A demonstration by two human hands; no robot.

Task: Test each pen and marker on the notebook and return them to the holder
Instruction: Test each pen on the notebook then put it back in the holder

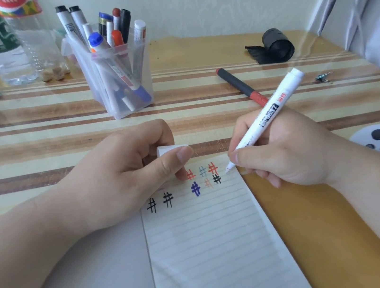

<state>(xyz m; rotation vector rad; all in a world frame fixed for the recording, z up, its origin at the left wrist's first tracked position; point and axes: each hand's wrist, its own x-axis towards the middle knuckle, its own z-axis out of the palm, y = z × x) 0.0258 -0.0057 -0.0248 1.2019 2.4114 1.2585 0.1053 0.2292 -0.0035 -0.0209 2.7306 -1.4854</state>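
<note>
Right hand [282, 151] grips the white marker [271, 111] in a writing hold, thumb and fingers curled round the lower barrel. The tip is at the top right corner of the notebook [211, 240] page, just right of the hash marks [204, 179]; can't tell if it touches the paper. The marker's long axis runs from the tip up and away to the right, tail end out past the notebook's right edge.

Left hand [124, 174] pinches the white cap [167, 150] between thumb and curled fingers, at the notebook's top edge, just left of the marks. The cap is left of the tip, so recapping likely means the hands meeting over the top of the notebook.

Pen holder [140, 59] stands beyond the notebook, off to the left — left hand is nearer. Red-and-black marker [240, 84] lies on the table beyond the notebook's top right corner — looks like it's next up.
</note>
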